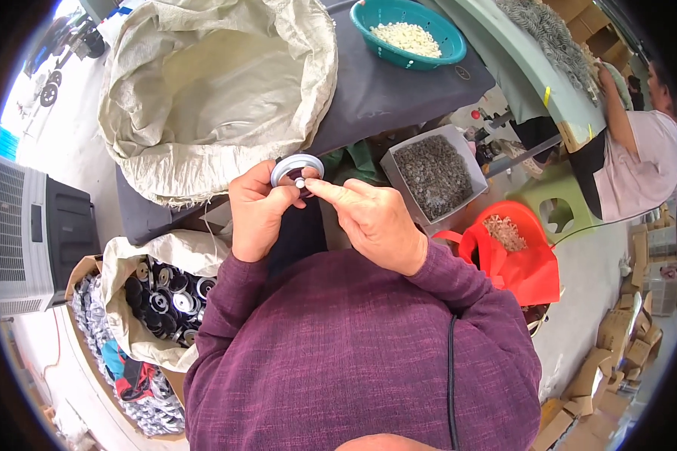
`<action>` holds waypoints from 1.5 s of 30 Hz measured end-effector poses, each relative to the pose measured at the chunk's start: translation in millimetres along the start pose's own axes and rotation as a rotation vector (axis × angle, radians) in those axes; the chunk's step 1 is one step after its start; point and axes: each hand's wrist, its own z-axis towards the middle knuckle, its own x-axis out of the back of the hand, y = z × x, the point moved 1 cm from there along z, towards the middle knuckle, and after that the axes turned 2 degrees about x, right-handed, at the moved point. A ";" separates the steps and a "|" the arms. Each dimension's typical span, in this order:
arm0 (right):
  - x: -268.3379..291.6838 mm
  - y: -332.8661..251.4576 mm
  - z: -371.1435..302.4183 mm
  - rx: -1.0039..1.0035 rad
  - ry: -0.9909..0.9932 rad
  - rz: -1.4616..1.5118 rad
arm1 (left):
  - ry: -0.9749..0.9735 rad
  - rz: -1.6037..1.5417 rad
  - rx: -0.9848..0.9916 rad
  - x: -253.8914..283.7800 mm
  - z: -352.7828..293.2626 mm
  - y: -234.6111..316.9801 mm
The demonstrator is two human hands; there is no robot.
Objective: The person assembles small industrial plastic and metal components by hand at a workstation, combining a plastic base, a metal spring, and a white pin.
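Note:
My left hand (257, 203) grips a round knob-like disc (296, 162) with a silver rim and a dark middle, thumb across its near side. A small white piece (300, 183) sits at the disc's centre. My right hand (378, 222) comes from the right with its index finger stretched to that piece and the other fingers curled; its fingertips meet at the piece, though the thumb is mostly hidden. Similar black and silver discs (174, 301) fill a sack at lower left. Beyond my hands lies a large, wide-mouthed cream sack (139, 161).
A teal basket (368, 34) of small white pieces stands on the dark table (384, 98). Right of my hands are a grey box (395, 167) of small dark parts and a red container (530, 214). Another person (632, 161) works at far right beside a green stool (579, 192).

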 end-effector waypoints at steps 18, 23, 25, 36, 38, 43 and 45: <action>15.3 -0.8 14.8 0.028 -0.232 -0.183 | 0.004 0.289 -0.143 9.3 -4.5 0.3; 14.0 -1.1 15.4 0.048 -0.216 -0.132 | 0.020 0.072 -0.042 2.4 -7.1 5.8; 15.0 -4.0 16.2 0.025 -0.241 -0.149 | 0.025 0.100 -0.068 4.4 -7.5 3.8; -13.5 -9.1 10.7 -0.094 -0.056 -0.032 | 0.203 0.790 -0.577 -3.4 -12.9 7.4; -29.9 1.2 9.3 0.039 0.150 0.054 | 0.161 -0.034 -0.087 -7.2 -12.8 -1.6; -31.3 18.7 1.9 0.074 0.107 0.102 | 0.012 -0.201 0.049 -0.7 -10.4 -7.6; -33.9 25.1 -5.6 0.112 0.140 0.284 | -0.035 -0.405 0.177 3.6 -8.1 -11.7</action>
